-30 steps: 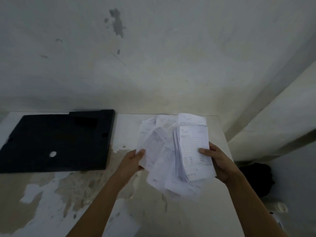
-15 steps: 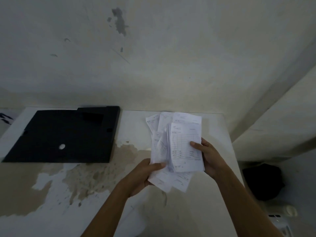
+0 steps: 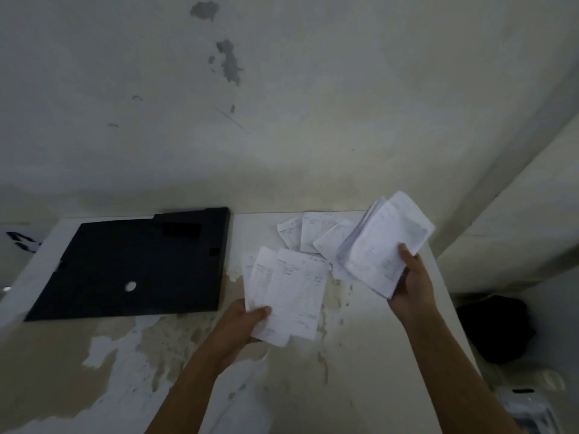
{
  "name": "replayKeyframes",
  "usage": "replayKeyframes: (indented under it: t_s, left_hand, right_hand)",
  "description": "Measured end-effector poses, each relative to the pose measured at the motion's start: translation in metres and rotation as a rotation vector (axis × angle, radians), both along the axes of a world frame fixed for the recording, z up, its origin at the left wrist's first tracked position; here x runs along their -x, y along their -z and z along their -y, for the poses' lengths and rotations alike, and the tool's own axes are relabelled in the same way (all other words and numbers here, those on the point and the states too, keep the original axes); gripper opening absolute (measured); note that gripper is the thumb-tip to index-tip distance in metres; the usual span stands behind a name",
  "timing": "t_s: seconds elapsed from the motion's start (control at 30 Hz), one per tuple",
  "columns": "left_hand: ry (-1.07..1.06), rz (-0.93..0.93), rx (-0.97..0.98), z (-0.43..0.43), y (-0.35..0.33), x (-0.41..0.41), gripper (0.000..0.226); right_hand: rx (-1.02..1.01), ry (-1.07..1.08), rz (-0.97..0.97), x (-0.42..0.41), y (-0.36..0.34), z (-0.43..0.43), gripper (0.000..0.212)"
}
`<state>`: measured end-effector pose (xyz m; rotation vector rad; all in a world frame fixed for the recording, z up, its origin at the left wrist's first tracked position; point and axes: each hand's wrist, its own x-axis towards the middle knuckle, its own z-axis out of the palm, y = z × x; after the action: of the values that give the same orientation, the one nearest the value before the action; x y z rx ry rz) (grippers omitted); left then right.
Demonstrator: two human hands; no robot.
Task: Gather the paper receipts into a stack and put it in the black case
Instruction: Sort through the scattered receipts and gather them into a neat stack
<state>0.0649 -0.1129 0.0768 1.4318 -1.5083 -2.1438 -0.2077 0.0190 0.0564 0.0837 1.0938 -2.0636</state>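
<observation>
Your left hand (image 3: 242, 321) pinches a few receipts (image 3: 286, 296) at their near corner, thumb on top and fingers curled beneath, so the sheets fan up and away from you above the table (image 3: 360, 386). Your right hand (image 3: 410, 289) grips a thicker stack (image 3: 380, 245) by its near end, thumb across the top sheet, fingers wrapped under; the stack tilts up and to the right, its far end lifted past the table's back edge as seen from your head camera. The two bundles are apart, with a strip of bare tabletop showing between them.

More loose receipts (image 3: 305, 231) lie flat on the table near its back edge, overlapping each other, between your two bundles and partly hidden behind the right-hand stack. How many sheets are there you cannot tell.

To your left the black case (image 3: 131, 264) lies flat on the table, well apart from the papers, with a small pale round spot on its top face. Whether it is open or closed is not clear in this dim light.

The tabletop is white with large brownish patches where the surface has peeled. Behind it rises a stained wall (image 3: 282, 104). A dark shape (image 3: 495, 330) sits low beyond the table's right edge.
</observation>
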Motion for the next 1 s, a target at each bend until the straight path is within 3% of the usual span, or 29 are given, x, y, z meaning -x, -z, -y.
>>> replayKeyframes:
  t_s: [0.13, 0.3, 0.37, 0.47, 0.77, 0.9, 1.0]
  left_hand:
    - [-0.105, -0.011, 0.01, 0.008, 0.005, 0.005, 0.029]
    - [-0.036, -0.163, -0.158, 0.009, -0.003, 0.021, 0.035]
    - [0.049, -0.229, -0.207, 0.012, -0.008, 0.023, 0.033]
    - [0.146, -0.23, -0.114, 0.014, -0.01, 0.024, 0.026]
    - [0.089, -0.175, -0.021, 0.014, -0.004, 0.027, 0.017]
    - [0.002, -0.229, 0.017, 0.015, -0.005, 0.027, 0.034]
    - [0.021, -0.225, 0.069, 0.007, -0.003, 0.032, 0.031]
  right_hand:
    - [-0.044, -0.232, -0.074, -0.011, -0.016, 0.001, 0.042]
    - [-0.232, -0.469, -0.245, -0.049, -0.024, 0.013, 0.033]
    - [-0.245, -0.459, -0.257, -0.056, -0.024, 0.017, 0.03]
    - [-0.251, -0.421, -0.268, -0.059, -0.021, 0.018, 0.031]
    - [-0.281, -0.196, -0.143, -0.077, -0.001, 0.018, 0.023]
    - [-0.311, -0.179, -0.135, -0.099, 0.008, 0.028, 0.043]
    - [-0.244, -0.156, -0.003, -0.111, 0.013, 0.032, 0.058]
